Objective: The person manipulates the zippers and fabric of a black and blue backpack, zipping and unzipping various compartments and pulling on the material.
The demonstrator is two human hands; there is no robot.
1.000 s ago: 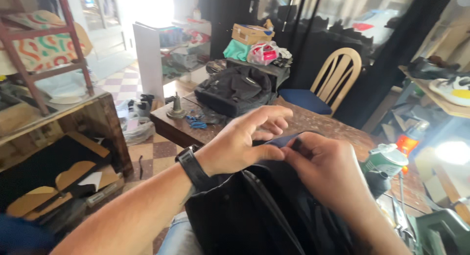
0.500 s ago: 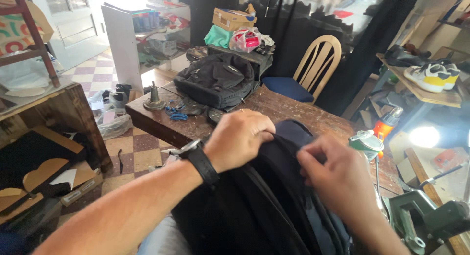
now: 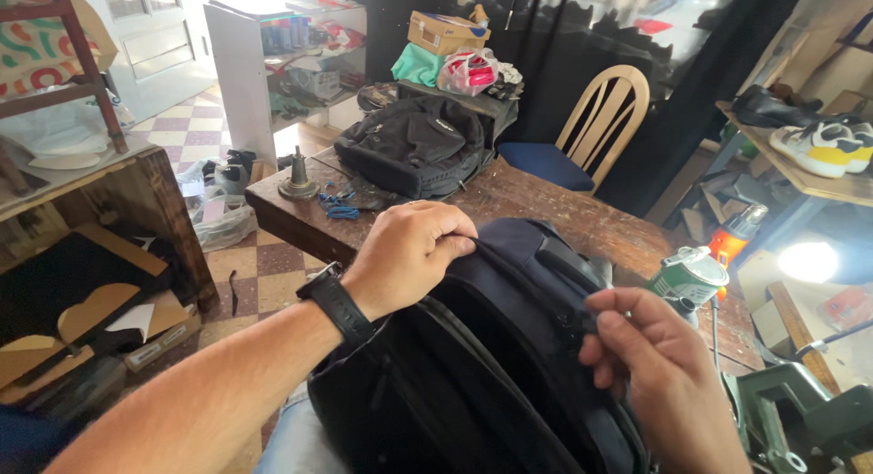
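Note:
A dark navy backpack [image 3: 491, 365] lies on my lap and against the wooden table's near edge. My left hand [image 3: 409, 251], with a black watch on its wrist, grips the top edge of the backpack's fabric. My right hand [image 3: 641, 347] pinches the backpack's zipper line on its right side; the pull itself is hidden by my fingers.
The wooden table [image 3: 546, 206] carries a second black backpack [image 3: 414, 146], a metal cone-shaped stand [image 3: 298, 176], blue cord bits [image 3: 338, 206] and a green tin can [image 3: 689, 276]. A wooden chair [image 3: 596, 119] stands behind. A green vise [image 3: 791, 419] sits at right. Shelves hold shoes [image 3: 818, 142].
My right hand has slid right and toward me along the backpack's edge, away from my left hand, which keeps its grip. The view has tilted down.

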